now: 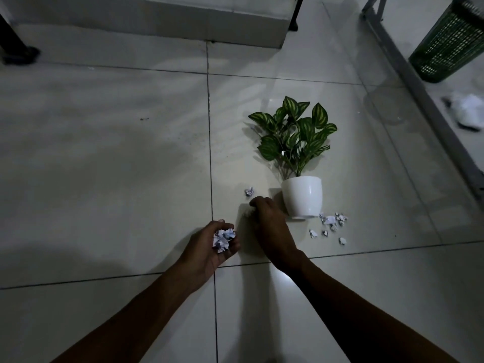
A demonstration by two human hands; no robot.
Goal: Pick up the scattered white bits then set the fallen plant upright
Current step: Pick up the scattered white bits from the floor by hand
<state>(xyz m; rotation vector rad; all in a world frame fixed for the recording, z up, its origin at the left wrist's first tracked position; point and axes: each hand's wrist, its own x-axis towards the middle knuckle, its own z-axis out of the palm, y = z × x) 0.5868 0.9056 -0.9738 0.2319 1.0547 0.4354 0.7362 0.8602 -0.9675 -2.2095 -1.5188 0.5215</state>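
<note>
The fallen plant lies on the tiled floor, its white pot (302,196) nearest me and its striped green leaves (293,134) pointing away. My left hand (212,247) is palm up and closed around a clump of crumpled white bits (222,238). My right hand (264,218) is pressed down on the floor just left of the pot, fingers curled over a pale blurred bit. One loose white bit (249,191) lies just beyond its fingertips. Several more white bits (331,221) are scattered to the right of the pot's base.
A green mesh basket (450,40) stands at the top right, behind a slanted grey metal frame bar (419,82). A white crumpled heap (468,111) lies beyond that bar. A raised tiled ledge (157,22) runs along the back, with dark furniture legs (15,40) at the far left.
</note>
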